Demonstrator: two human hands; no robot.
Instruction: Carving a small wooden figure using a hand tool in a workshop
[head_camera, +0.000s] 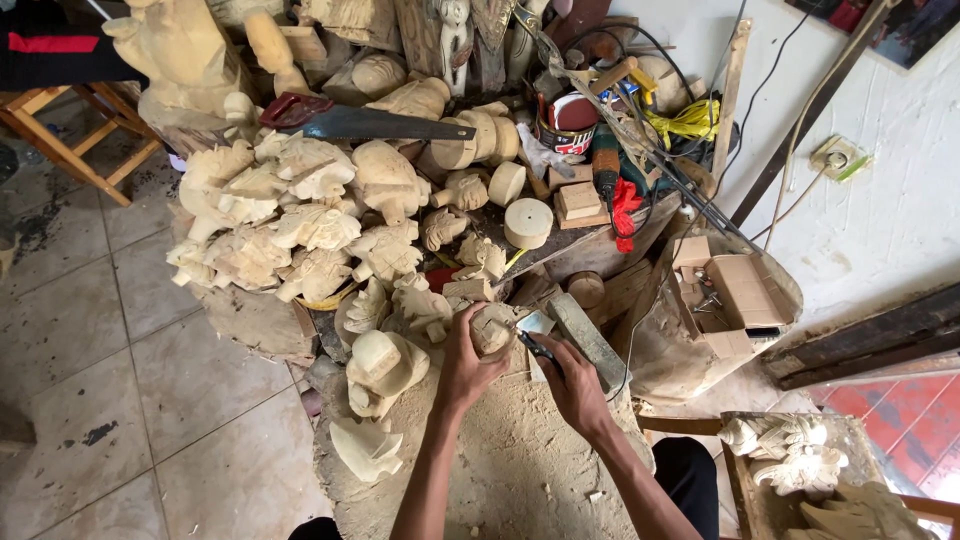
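Head view: left hand (462, 365) clasps pale rough carving (492, 328); right hand (572, 380) clasps dark-handled tool (536, 347).

The small carving (492, 328) in the left hand (462, 368) is pale, raw, matt wood. The right hand (570, 380) grips a dark-handled metal tool (532, 343). Beneath both, the tabletop (520, 470) looks rough and dusty.

Pale rounded wood carving (492, 328) (unfinished) held above sawdust; dark-handled carving tool (537, 347) touching it.
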